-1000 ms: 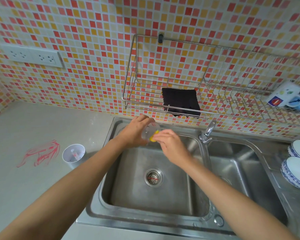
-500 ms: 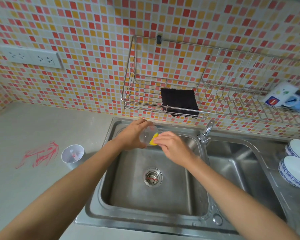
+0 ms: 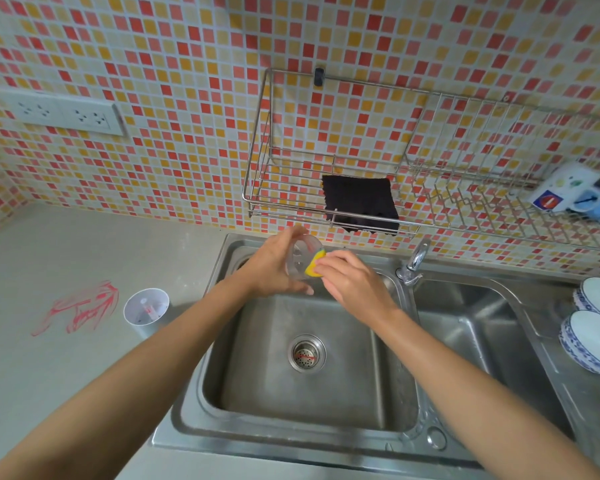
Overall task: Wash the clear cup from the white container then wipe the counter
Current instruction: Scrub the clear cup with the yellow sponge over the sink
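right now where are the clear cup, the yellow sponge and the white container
clear cup [image 3: 299, 255]: head view, on its see-through side wall
yellow sponge [image 3: 314, 265]: head view, on its yellow face beside the cup
white container [image 3: 145, 330]: head view, on its outer wall, near side
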{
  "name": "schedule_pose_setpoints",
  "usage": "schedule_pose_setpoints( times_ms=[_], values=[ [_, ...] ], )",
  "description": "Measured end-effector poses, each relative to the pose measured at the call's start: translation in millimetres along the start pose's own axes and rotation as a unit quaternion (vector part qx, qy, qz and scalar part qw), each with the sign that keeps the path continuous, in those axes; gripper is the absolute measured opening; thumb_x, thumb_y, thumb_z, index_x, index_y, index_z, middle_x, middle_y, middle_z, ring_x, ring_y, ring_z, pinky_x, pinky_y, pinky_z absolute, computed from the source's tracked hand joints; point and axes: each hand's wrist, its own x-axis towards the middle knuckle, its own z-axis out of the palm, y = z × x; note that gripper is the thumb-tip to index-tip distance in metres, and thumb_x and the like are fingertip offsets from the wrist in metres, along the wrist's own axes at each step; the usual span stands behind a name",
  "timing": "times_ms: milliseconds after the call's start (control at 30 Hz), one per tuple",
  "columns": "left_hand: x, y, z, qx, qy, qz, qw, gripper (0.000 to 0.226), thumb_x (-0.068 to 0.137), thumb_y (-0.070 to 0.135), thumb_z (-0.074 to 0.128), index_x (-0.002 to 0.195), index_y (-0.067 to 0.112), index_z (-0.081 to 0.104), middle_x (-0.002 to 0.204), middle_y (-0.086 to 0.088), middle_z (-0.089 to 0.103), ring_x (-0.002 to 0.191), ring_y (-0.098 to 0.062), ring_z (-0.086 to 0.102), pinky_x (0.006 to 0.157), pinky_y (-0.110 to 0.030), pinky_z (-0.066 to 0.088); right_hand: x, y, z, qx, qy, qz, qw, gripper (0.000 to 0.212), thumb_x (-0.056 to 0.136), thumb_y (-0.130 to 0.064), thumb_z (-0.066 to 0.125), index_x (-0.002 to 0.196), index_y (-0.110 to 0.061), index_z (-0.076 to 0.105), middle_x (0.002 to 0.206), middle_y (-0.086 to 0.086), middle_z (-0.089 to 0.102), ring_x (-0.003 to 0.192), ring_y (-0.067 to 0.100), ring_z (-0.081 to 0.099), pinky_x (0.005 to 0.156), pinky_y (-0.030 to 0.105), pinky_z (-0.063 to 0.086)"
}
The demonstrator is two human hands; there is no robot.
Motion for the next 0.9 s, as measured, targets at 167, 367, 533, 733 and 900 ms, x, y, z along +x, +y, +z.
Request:
schedule_pose_setpoints(
  times_ms=[167, 367, 533, 733, 900],
  values=[
    [-1, 1, 6, 0.011, 0.085, -0.002, 0.996, 0.088, 0.059, 0.038, 0.089, 0.129, 0.017, 0.039, 0.127, 0.002, 0.046, 0.114, -0.010, 0.045, 0.095, -0.021, 0.042, 4, -5, 3, 0.029, 0.019, 0.028, 0.999, 0.025, 0.080, 0.001, 0.067, 0.101, -0.011, 0.071, 0.104, -0.001, 0.069, 0.102, 0.022, 0.059, 0.091, 0.030, 0.049],
    [0, -6, 1, 0.070, 0.058, 0.023, 0.996, 0.081, 0.063, 0.034, 0.086, 0.129, 0.012, 0.046, 0.125, -0.003, 0.047, 0.113, -0.017, 0.043, 0.097, -0.033, 0.046, 9, -18, -2, 0.220, -0.072, 0.181, 0.956, 0.026, 0.085, -0.005, 0.065, 0.109, -0.015, 0.072, 0.108, -0.003, 0.071, 0.100, 0.010, 0.061, 0.093, 0.016, 0.041],
    [3, 0, -4, 0.123, 0.016, 0.033, 0.992, 0.078, 0.066, 0.038, 0.084, 0.132, 0.017, 0.047, 0.132, -0.001, 0.050, 0.120, -0.018, 0.041, 0.104, -0.032, 0.035, 11, -14, -2, 0.269, -0.111, 0.260, 0.921, 0.025, 0.088, -0.006, 0.061, 0.106, -0.018, 0.074, 0.102, -0.004, 0.071, 0.092, -0.001, 0.059, 0.084, 0.014, 0.041],
    [7, 6, -1, 0.147, -0.018, 0.050, 0.988, 0.076, 0.068, 0.034, 0.083, 0.133, 0.019, 0.046, 0.131, 0.002, 0.047, 0.119, -0.015, 0.040, 0.103, -0.024, 0.032, 6, 1, -1, -0.023, -0.076, 0.033, 0.996, 0.030, 0.070, 0.003, 0.072, 0.096, -0.013, 0.073, 0.099, -0.002, 0.072, 0.098, 0.028, 0.059, 0.079, 0.041, 0.052],
    [6, 1, -3, 0.155, -0.032, 0.044, 0.986, 0.078, 0.069, 0.043, 0.081, 0.135, 0.024, 0.045, 0.131, 0.005, 0.046, 0.118, -0.015, 0.040, 0.102, -0.030, 0.040, 2, -24, 14, 0.152, -0.056, 0.192, 0.968, 0.025, 0.083, -0.003, 0.066, 0.104, -0.013, 0.074, 0.100, 0.001, 0.071, 0.098, 0.019, 0.056, 0.091, 0.031, 0.046]
  ],
)
